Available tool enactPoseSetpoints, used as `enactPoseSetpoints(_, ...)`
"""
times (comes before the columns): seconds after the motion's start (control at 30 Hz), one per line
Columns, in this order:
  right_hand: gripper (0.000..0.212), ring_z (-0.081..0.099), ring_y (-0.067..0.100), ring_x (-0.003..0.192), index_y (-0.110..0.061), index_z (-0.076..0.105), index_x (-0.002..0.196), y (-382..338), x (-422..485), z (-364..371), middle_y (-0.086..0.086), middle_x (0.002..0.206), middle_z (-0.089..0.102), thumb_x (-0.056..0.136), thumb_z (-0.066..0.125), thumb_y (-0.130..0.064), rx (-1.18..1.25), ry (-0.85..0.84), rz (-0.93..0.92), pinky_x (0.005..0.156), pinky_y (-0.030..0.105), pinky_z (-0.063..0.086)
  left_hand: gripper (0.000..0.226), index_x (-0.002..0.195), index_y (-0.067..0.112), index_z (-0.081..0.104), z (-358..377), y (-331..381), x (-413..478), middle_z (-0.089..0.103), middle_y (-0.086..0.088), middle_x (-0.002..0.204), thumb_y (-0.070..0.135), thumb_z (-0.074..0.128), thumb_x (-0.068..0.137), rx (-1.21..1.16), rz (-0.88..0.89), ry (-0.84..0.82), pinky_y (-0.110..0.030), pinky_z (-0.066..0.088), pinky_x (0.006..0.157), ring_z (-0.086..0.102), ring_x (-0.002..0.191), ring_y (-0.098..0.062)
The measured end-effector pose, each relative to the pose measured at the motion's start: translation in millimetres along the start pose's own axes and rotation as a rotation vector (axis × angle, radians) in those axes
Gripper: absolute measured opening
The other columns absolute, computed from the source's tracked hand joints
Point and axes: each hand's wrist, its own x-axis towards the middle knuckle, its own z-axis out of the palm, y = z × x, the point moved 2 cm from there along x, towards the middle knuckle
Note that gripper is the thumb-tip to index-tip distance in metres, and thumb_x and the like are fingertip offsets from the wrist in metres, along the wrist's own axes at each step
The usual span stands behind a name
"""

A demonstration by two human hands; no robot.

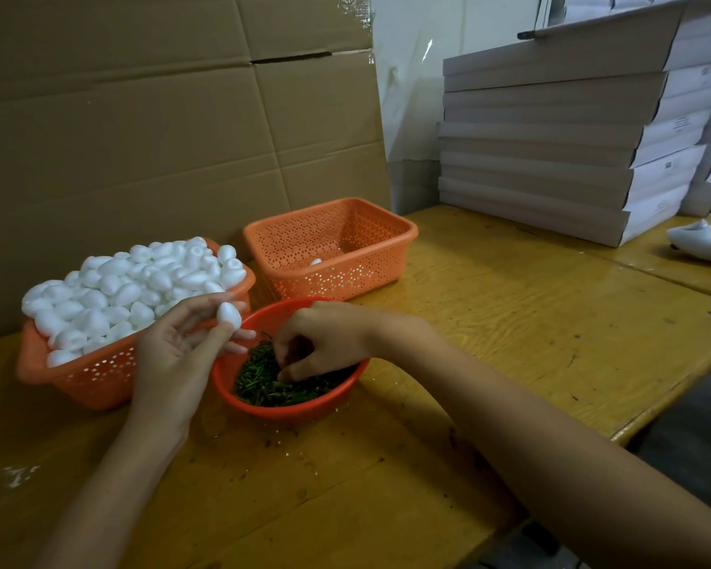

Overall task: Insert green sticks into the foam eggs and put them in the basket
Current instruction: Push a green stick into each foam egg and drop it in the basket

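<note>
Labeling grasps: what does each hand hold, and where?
Left hand pinches one foam egg by its lower end. Right hand digs into the green sticks in the red bowl; whether it grips one cannot be told.

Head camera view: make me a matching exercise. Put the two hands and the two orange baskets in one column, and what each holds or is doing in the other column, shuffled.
Column one
1 left hand
2 right hand
3 front basket
4 rear basket

Column two
A one white piece showing inside
B pinches a foam egg
C heaped with foam eggs
D fingertips down among green sticks in the red bowl

Pairs: 1-B, 2-D, 3-C, 4-A
</note>
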Motion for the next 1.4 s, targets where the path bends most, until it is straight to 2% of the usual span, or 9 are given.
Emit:
enactPoseSetpoints(0.17,0.017,0.060,0.016,0.085,-0.016,0.072,0.106,-4,12,-1,0.000,0.098,0.070,0.099,0.069,-0.031,-0.066,-0.063,-0.022,0.075,0.032,0.044,0.034,0.102,0.036,0.079,3,2,-2,0.080,-0.002,0.113,0.003,0.068,0.101,0.006,0.037,-0.001,-0.024,0.063,0.067,0.080,0.085,-0.025)
enactPoseSetpoints(0.3,0.012,0.059,0.013,0.081,-0.017,0.071,0.101,-2,13,-3,-0.002,0.094,0.069,0.100,0.068,-0.028,0.003,-0.119,-0.026,0.077,0.034,0.046,0.037,0.104,0.040,0.079,5,6,-3,0.080,-0.002,0.114,0.005,0.067,0.102,0.002,0.075,-0.014,-0.025,0.063,0.066,0.079,0.083,-0.023)
enactPoseSetpoints(0.5,0.011,0.057,0.006,0.078,-0.015,0.072,0.103,2,10,-2,-0.005,0.094,0.068,0.100,0.067,-0.025,0.058,-0.107,-0.027,0.070,0.023,0.041,0.033,0.100,0.034,0.079,5,5,-2,0.079,-0.003,0.116,0.002,0.070,0.099,0.034,0.079,-0.023,-0.025,0.063,0.069,0.079,0.085,-0.024)
enactPoseSetpoints(0.63,0.011,0.059,0.012,0.082,-0.014,0.072,0.103,1,9,-1,0.000,0.097,0.070,0.100,0.067,-0.023,0.059,-0.099,-0.040,0.073,0.026,0.043,0.034,0.100,0.030,0.077,5,4,-3,0.079,-0.003,0.115,-0.004,0.072,0.095,0.035,0.078,-0.020,-0.025,0.063,0.070,0.079,0.084,-0.023)
enactPoseSetpoints(0.77,0.012,0.061,0.015,0.085,-0.013,0.072,0.104,1,8,-1,0.002,0.099,0.071,0.100,0.068,-0.024,0.062,-0.088,-0.031,0.077,0.032,0.046,0.028,0.103,0.028,0.074,4,3,-2,0.079,-0.004,0.113,0.001,0.068,0.101,0.038,0.078,-0.006,-0.026,0.063,0.068,0.078,0.082,-0.026)
enactPoseSetpoints(0.93,0.011,0.059,0.015,0.082,-0.014,0.070,0.102,-1,5,0,0.002,0.096,0.069,0.100,0.067,-0.024,0.050,-0.080,-0.039,0.071,0.028,0.042,0.026,0.103,0.031,0.072,6,2,-2,0.080,-0.005,0.111,0.007,0.063,0.105,0.031,0.070,-0.002,-0.026,0.063,0.067,0.078,0.081,-0.028)
enactPoseSetpoints(1.03,0.007,0.060,0.018,0.083,-0.016,0.069,0.099,-3,4,-2,0.002,0.095,0.069,0.100,0.068,-0.024,0.041,-0.079,-0.045,0.073,0.029,0.042,0.024,0.104,0.028,0.071,6,2,-3,0.080,-0.004,0.109,0.005,0.065,0.104,0.036,0.074,0.001,-0.027,0.063,0.067,0.077,0.080,-0.028)
enactPoseSetpoints(1.27,0.007,0.057,0.013,0.079,-0.018,0.068,0.096,-5,3,-3,0.002,0.093,0.068,0.100,0.068,-0.023,0.034,-0.074,-0.043,0.074,0.030,0.042,0.025,0.107,0.023,0.069,7,2,-5,0.080,-0.003,0.111,0.002,0.074,0.095,0.041,0.065,0.000,-0.025,0.063,0.069,0.079,0.083,-0.025)
enactPoseSetpoints(1.4,0.007,0.054,0.007,0.074,-0.021,0.067,0.093,-5,2,-3,-0.007,0.086,0.064,0.100,0.068,-0.024,0.043,-0.075,-0.041,0.072,0.026,0.041,0.023,0.109,0.022,0.069,6,0,-3,0.080,-0.002,0.113,0.002,0.070,0.099,0.064,0.074,-0.002,-0.026,0.063,0.069,0.078,0.082,-0.025)
